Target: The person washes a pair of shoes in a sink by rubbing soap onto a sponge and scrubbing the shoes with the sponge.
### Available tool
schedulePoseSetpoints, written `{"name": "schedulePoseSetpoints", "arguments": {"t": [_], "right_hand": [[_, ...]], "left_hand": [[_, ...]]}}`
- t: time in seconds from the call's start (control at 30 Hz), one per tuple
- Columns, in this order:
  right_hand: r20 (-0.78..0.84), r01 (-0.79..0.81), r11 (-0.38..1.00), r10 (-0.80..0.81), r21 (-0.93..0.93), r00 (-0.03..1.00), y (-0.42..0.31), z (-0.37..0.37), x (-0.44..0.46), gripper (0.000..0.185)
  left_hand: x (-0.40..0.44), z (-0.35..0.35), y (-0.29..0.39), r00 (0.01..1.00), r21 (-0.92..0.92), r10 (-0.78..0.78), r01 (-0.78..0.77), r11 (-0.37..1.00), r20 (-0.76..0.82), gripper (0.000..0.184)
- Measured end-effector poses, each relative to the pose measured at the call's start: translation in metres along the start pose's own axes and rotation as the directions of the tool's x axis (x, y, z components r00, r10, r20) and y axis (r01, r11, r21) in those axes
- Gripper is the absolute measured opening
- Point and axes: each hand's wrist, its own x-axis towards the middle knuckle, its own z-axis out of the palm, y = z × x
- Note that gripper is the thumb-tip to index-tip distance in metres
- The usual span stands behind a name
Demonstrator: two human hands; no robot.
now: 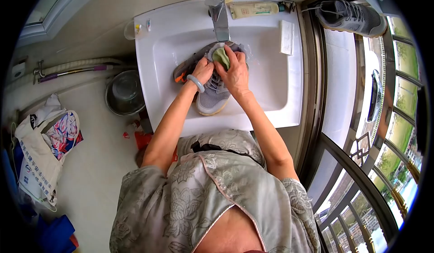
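A grey sneaker (212,100) lies in the white sink (272,86) with its toe toward me and its laces up. Another grey shoe (183,67) with an orange patch lies partly under it. My right hand (236,74) is closed on a pale green, soft-looking piece (221,58), pressed at the sneaker's opening; whether it is soap or a sponge I cannot make out. Whitish suds or wet cloth surround it. My left hand (203,71), with a pale bangle on the wrist, is pinched at the sneaker's collar. The fingertips are partly hidden.
Above the shoes stands the faucet (219,16). A tube (254,10) lies on the back rim, and a white bar-shaped block (286,37) on the right. Another sneaker (352,17) sits by the window. At left are a metal basin (126,93) and a cloth bag (40,162).
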Motion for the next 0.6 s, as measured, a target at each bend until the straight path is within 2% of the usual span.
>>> {"name": "schedulePoseSetpoints", "arguments": {"t": [0.03, 0.07, 0.13, 0.17, 0.2, 0.27, 0.33, 0.4, 0.47, 0.53, 0.6], "right_hand": [[-0.096, -0.002, 0.999, -0.002, -0.041, 0.995, 0.004, 0.011, -0.006, 0.059], [-0.1, -0.005, 0.999, 0.001, -0.037, 0.995, 0.014, 0.015, -0.003, 0.059], [-0.18, 0.072, 0.972, -0.113, -0.222, 0.977, 0.023, 0.018, 0.018, 0.056], [-0.221, -0.021, 0.975, -0.029, -0.222, 0.975, 0.022, 0.019, 0.028, 0.054], [-0.228, -0.021, 0.975, -0.03, -0.22, 0.973, 0.025, 0.017, 0.045, 0.054], [-0.385, -0.217, 0.948, 0.116, -0.231, 0.916, 0.035, 0.015, 0.062, 0.05], [-0.369, -0.198, 0.951, 0.1, -0.238, 0.924, 0.037, 0.007, 0.064, 0.052], [-0.378, -0.178, 0.975, 0.116, -0.133, 0.918, 0.038, -0.001, 0.053, 0.052], [-0.396, -0.156, 0.983, 0.106, -0.097, 0.912, 0.026, -0.006, 0.035, 0.053], [-0.069, -0.054, 0.995, 0.049, -0.084, 0.996, 0.014, -0.012, 0.009, 0.058], [-0.061, -0.034, 0.99, 0.026, -0.135, 0.998, 0.022, 0.001, -0.001, 0.06]], "left_hand": [[-0.002, 0.0, -0.001, 1.0, -0.046, 0.002, -0.002, 0.999, 0.002, 0.038], [-0.005, 0.0, -0.002, 1.0, -0.091, 0.004, -0.004, 0.996, 0.002, 0.037], [-0.01, 0.004, 0.011, 0.999, -0.059, -0.031, 0.029, 0.998, -0.035, 0.036], [-0.013, 0.005, 0.016, 0.998, -0.003, -0.065, 0.065, 0.998, -0.01, 0.037], [-0.011, 0.006, 0.02, 0.996, 0.05, -0.09, 0.09, 0.995, 0.011, 0.039], [-0.018, 0.011, 0.018, 0.997, 0.03, -0.062, 0.061, 0.998, 0.041, 0.04], [-0.016, 0.013, 0.032, 0.995, 0.075, -0.09, 0.086, 0.993, 0.051, 0.041], [-0.012, 0.012, 0.033, 0.993, 0.067, -0.108, 0.104, 0.992, 0.053, 0.043], [-0.008, 0.008, 0.03, 0.994, -0.002, -0.111, 0.111, 0.994, 0.001, 0.044], [0.001, 0.0, 0.015, 0.995, 0.055, -0.099, 0.098, 0.994, 0.019, 0.045], [0.006, -0.002, 0.002, 0.996, -0.099, -0.071, 0.076, 0.992, 0.057, 0.042]]}}
